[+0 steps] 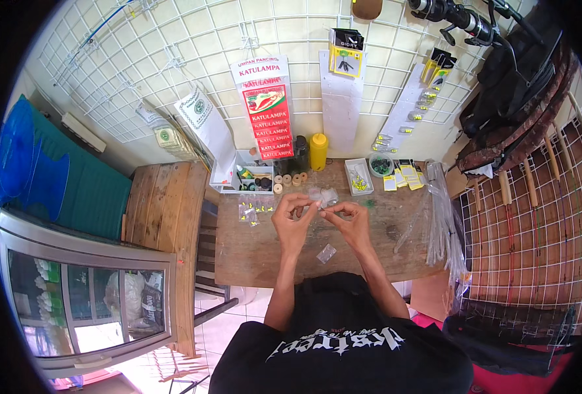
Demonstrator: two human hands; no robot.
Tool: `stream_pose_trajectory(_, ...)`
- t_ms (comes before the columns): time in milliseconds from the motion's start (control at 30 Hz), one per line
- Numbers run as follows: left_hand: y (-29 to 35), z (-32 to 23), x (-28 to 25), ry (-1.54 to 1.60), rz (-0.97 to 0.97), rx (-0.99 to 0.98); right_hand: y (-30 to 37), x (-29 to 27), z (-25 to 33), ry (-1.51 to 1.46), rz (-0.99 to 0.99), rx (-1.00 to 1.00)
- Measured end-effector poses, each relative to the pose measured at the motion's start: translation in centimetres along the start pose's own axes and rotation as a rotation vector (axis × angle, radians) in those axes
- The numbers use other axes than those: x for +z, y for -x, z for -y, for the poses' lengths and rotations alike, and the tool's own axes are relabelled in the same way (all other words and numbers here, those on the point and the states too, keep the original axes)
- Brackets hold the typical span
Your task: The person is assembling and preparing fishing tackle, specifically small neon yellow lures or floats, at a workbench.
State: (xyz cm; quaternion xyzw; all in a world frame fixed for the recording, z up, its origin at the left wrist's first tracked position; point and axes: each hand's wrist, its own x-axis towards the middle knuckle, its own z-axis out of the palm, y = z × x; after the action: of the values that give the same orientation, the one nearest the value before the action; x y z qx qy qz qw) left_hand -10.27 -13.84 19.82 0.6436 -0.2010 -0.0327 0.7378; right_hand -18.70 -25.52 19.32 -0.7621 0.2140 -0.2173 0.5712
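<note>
Over the middle of the wooden table, my left hand (pixel 293 216) and my right hand (pixel 348 222) come together, thumbs and forefingers pinched. Between the fingertips is a small clear plastic bag (pixel 319 204), only partly visible. More clear plastic (pixel 329 196) lies just beyond the fingers, and where one piece ends and another begins is hard to tell. Nearer to me, a small clear packet (pixel 326 253) lies flat on the table. Left of my left hand are several small clear packets with yellow bits (pixel 254 211).
Along the table's back stand a white organizer box (pixel 242 188), round wooden pieces (pixel 287 179), a yellow squeeze bottle (pixel 318 152), a white tray (pixel 359 177) and a round tub (pixel 381 165). Long clear plastic sleeves (pixel 438 223) hang over the right edge. A glass-fronted cabinet (pixel 87 299) stands left.
</note>
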Motion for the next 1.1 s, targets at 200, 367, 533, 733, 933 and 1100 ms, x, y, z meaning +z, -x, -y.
stream_pose_trajectory(200, -0.2, -0.3, -0.3, 0.01, -0.017, -0.028, 0.1, 0.2, -0.2, -0.001, -0.036, -0.136)
stream_pose_trajectory(367, -0.4, -0.5, -0.5, 0.045, 0.01, -0.039, -0.1, 0.0, -0.7, -0.092, 0.072, -0.06)
stream_pose_trajectory(533, -0.6, -0.6, -0.9, 0.049, 0.045, -0.055, 0.2, 0.2, -0.3, -0.418, 0.115, 0.115)
stream_pose_trajectory(733, -0.4, -0.2, -1.5, 0.046, 0.123, -0.105, 0.4, 0.0, -0.5, -0.432, 0.082, 0.124)
stream_pose_trajectory(933, 0.8, 2.3, -2.9, 0.137, 0.078, -0.181, 0.8, -1.1, -0.4, -0.463, 0.06, 0.182)
stream_pose_trajectory(1100, 1.9, 2.8, -1.6, 0.218, 0.257, -0.282, 0.8, -1.5, -1.0, -0.491, 0.082, 0.186)
